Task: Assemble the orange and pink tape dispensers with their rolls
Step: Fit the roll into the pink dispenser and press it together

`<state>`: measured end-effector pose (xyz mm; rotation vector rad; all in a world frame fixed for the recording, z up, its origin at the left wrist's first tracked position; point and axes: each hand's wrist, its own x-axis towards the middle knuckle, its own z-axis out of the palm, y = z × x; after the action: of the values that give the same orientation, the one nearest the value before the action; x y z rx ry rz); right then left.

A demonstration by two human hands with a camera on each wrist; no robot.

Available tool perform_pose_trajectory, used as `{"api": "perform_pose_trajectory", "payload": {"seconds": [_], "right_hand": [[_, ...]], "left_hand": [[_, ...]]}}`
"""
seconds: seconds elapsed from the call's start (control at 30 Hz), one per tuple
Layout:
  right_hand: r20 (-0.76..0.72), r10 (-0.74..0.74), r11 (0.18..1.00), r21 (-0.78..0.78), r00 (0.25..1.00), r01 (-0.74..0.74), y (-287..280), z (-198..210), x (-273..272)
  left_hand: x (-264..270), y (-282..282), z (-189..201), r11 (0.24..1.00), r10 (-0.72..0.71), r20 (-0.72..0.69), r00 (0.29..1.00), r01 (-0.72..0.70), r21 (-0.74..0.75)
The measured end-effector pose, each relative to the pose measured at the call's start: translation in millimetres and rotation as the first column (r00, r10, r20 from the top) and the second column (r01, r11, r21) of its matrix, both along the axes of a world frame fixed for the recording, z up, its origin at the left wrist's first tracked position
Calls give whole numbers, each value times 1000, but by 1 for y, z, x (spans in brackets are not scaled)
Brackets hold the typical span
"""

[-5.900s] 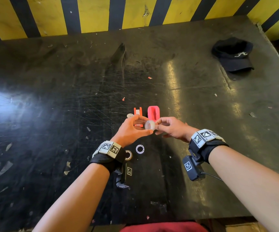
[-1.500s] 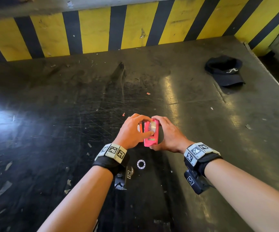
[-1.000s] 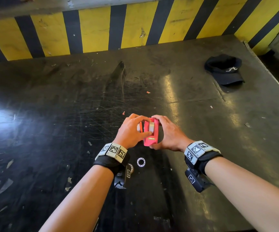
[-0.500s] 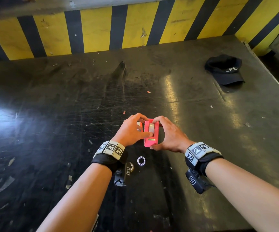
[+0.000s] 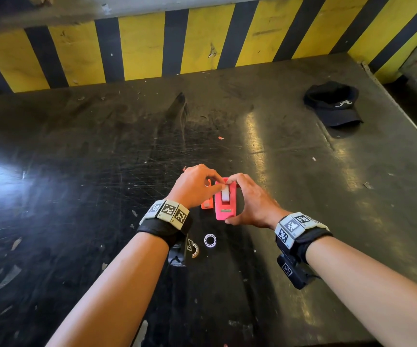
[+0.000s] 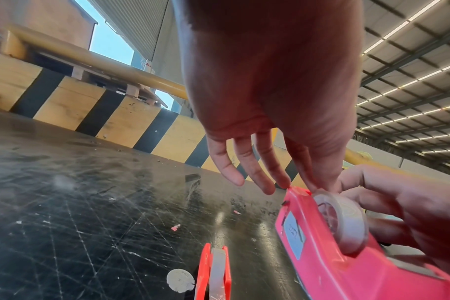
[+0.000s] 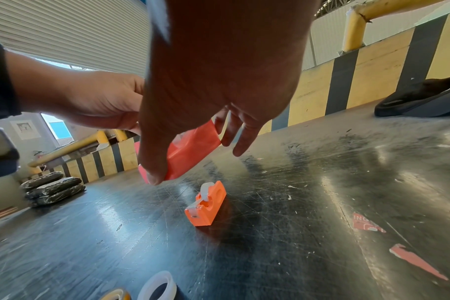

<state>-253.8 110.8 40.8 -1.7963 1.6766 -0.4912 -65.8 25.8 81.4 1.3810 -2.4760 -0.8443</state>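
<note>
Now my right hand (image 5: 253, 204) clamps the pink dispenser (image 5: 225, 209), lifted just off the middle of the bench (image 5: 77, 171), while my left hand's (image 5: 194, 186) fingers (image 6: 321, 178) press its roll (image 6: 344, 221) in; pushed crooked, it could jam or pop out. The orange dispenser (image 7: 207, 205) stands beside, loaded. The dark bench is scratched; striped barriers line its far edge.

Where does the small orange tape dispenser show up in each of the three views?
Head: orange dispenser at centre, mostly hidden behind the left hand.
Left wrist: bottom centre, cut by the frame edge.
Right wrist: centre, standing alone on the table.
Shared landmark: the pink dispenser beside it.
</note>
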Motion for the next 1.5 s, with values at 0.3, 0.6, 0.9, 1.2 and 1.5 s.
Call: {"api": "perform_pose_trajectory", "payload": {"seconds": [0.3,0.6,0.9,1.2,1.5], "right_hand": [[8,7,1000,0,1000,-7,3,-3,1],[19,-18,1000,17,1000,18,0,-3,0],[-8,4,998,61,1000,-3,-3,0,2],[-6,-10,993,114,1000,10,-6,-3,2],[18,-49,994,95,999,47,-7,-8,1]], "left_hand": [[-3,3,5,978,-130,106,986,145,-148],[-1,14,-5,973,-170,52,984,176,-149],[7,32,-4,965,-191,98,977,205,-164],[21,57,-25,915,-229,106,968,251,-317],[25,66,-36,898,-211,188,959,266,-351]]}}
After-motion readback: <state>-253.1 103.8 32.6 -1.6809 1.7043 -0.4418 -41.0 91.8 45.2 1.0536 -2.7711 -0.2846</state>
